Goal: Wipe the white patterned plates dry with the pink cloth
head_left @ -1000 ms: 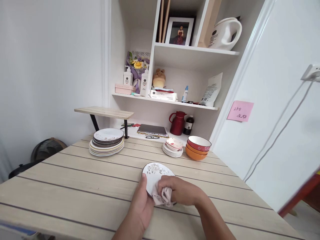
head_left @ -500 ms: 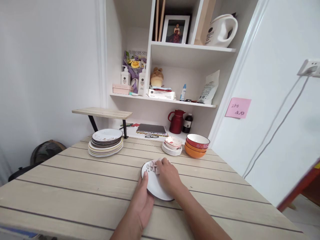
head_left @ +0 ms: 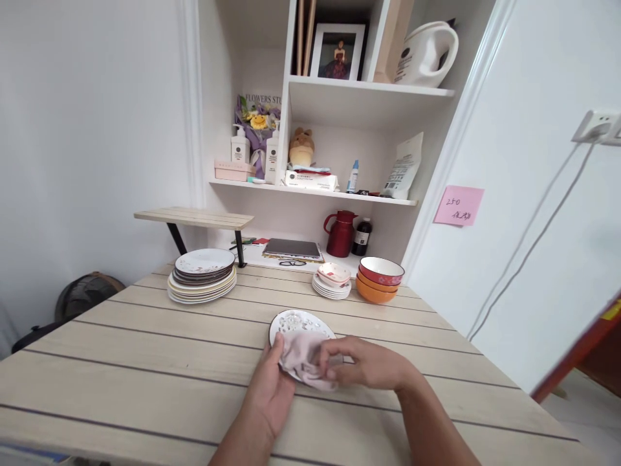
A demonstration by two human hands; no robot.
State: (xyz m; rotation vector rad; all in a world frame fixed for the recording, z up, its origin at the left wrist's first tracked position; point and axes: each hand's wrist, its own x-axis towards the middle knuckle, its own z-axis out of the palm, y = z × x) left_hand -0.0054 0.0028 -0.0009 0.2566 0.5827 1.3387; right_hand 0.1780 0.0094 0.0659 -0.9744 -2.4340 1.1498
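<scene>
A white plate (head_left: 297, 318) with a dark rim and a grey floral pattern is tilted above the table near its front. My left hand (head_left: 272, 388) grips it at the left edge, thumb on top and fingers underneath. A pale pink cloth (head_left: 301, 353) lies bunched over the lower part of the plate and hides it. My right hand (head_left: 363, 364) comes from the right, its curled fingers and thumb pinching the cloth's right side.
On the slatted wooden table (head_left: 145, 382) stand a stack of plates (head_left: 201, 285) at back left, small dishes (head_left: 332, 285) at back centre and stacked bowls (head_left: 379, 285) beside them. Behind are a small raised shelf (head_left: 194, 218), a red jug (head_left: 341, 233) and a dark bottle (head_left: 361, 237).
My right hand has moved right and toward me across the plate. The cloth, earlier crumpled small under the fingers at the far side, now spreads over the near part. My left hand still holds the plate.
</scene>
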